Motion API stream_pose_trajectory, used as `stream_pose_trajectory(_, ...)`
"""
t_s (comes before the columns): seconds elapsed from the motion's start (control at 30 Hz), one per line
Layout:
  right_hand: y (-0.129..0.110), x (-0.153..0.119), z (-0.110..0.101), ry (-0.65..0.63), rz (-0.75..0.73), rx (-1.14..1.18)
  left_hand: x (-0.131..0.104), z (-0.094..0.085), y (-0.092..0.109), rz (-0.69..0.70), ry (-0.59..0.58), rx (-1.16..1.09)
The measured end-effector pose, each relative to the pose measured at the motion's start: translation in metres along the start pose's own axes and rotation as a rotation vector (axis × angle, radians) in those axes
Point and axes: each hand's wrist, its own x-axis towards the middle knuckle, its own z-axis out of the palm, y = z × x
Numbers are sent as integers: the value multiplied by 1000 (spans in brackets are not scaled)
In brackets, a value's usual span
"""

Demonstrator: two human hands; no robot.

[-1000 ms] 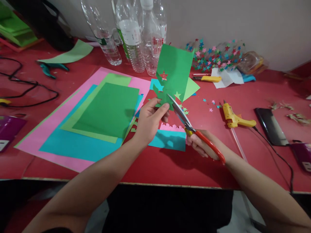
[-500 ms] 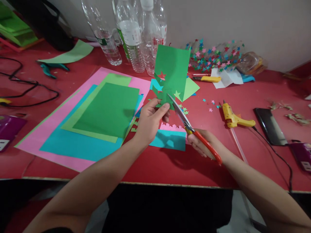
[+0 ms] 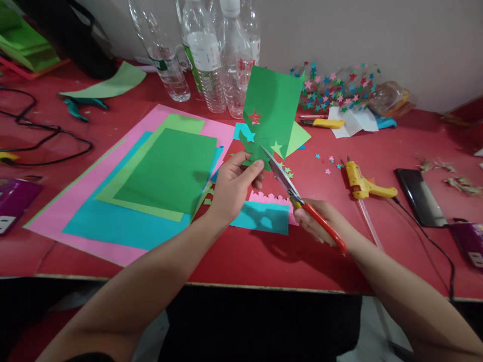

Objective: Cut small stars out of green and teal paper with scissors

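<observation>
My left hand (image 3: 238,183) pinches the lower edge of a dark green sheet of paper (image 3: 273,95), held upright above the table. Star-shaped gaps are cut in the sheet, and red and light green show through them. In my right hand (image 3: 317,218) is a pair of red-handled scissors (image 3: 283,178), its blade tips against the paper just right of my left thumb. Below my hands lie a blue paper piece (image 3: 264,218) and a pink strip with a notched edge (image 3: 264,197). Several small light green paper stars (image 3: 287,172) lie behind the blades.
Stacked coloured sheets (image 3: 166,171) cover the left of the red table. Plastic bottles (image 3: 204,65) stand at the back, beside a clear container with coloured stars (image 3: 335,85). A yellow glue gun (image 3: 362,183), phone (image 3: 418,196) and cable (image 3: 426,236) are on the right.
The green sheet has tilted slightly to the right at its top. The scissors and my right hand have shifted a little to the right; my left hand stays in place.
</observation>
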Motion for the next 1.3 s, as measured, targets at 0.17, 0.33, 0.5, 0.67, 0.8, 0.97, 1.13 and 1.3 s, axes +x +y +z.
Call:
stream_pose_trajectory(0.17, -1, 0, -2, -1, 31, -11, 2, -3, 3, -2, 22, -7)
stream_pose_trajectory(0.33, -3, 1, -3, 4, 93, 13, 6, -5, 8, 15, 61, -16)
stream_pose_trajectory(0.5, -1, 2, -1, 4, 106, 70, 7, -4, 8, -81, -45, -71)
stream_pose_trajectory(0.67, 1, 3, 0, 3, 100, 88, 7, -6, 7, -43, 1, -51)
stream_pose_trajectory(0.8, 3, 1, -2, -23, 82, 105, 8, -9, 6, 51, 45, 2)
stream_pose_trajectory(0.97, 1, -2, -7, -104, 30, 76, 7, -9, 12, 149, 46, 157)
stream_pose_trajectory(1.13, 0, -1, -9, -113, -29, 23, 8, -10, 16, 175, 30, 208)
stream_pose_trajectory(1.3, 1, -2, -11, -139, -39, 16, 11, -13, 17, 92, -33, 111)
